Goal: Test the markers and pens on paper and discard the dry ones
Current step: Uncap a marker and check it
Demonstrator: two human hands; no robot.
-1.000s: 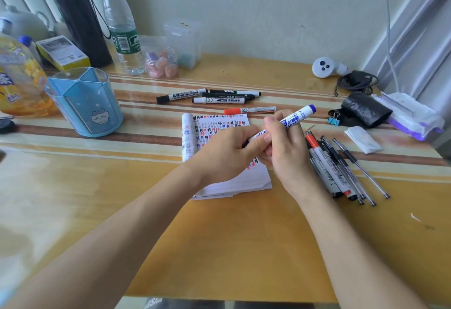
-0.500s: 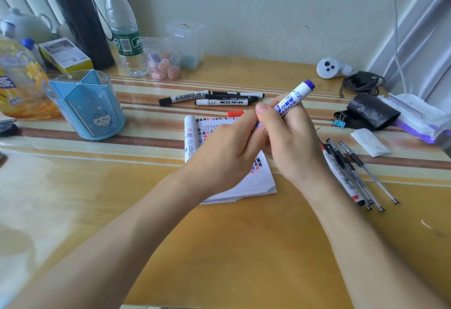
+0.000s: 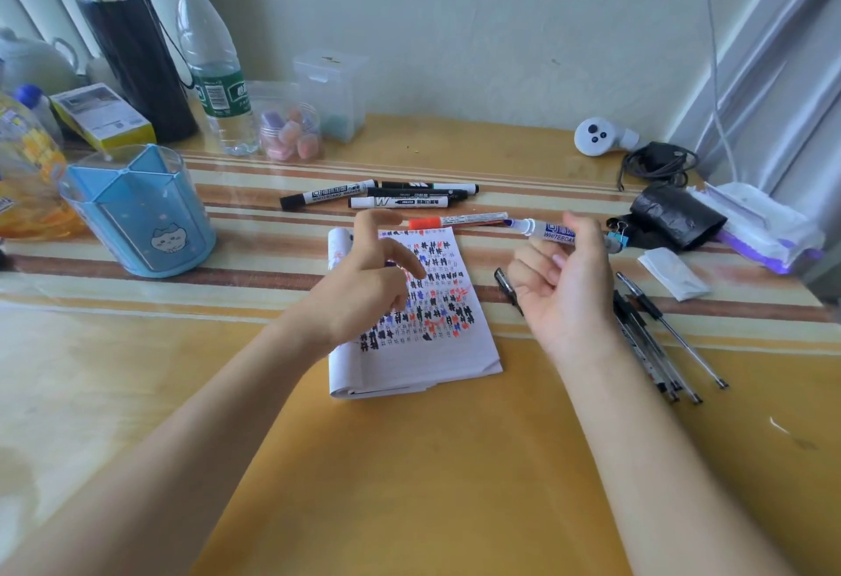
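Gripping an uncapped blue WHITEBOARD marker, right hand faces left hand curled round the cap

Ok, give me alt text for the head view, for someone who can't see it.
The right hand holds an uncapped blue whiteboard marker, tip pointing left, while the left hand is over a scribble-covered notepad. More markers lie behind the notepad and pens to its right on a yellow table.

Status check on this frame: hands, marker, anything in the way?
Right hand holds blue marker, uncapped, tip pointing left. Left hand over notepad, seems to pinch the cap. Left hand covers part of the page.
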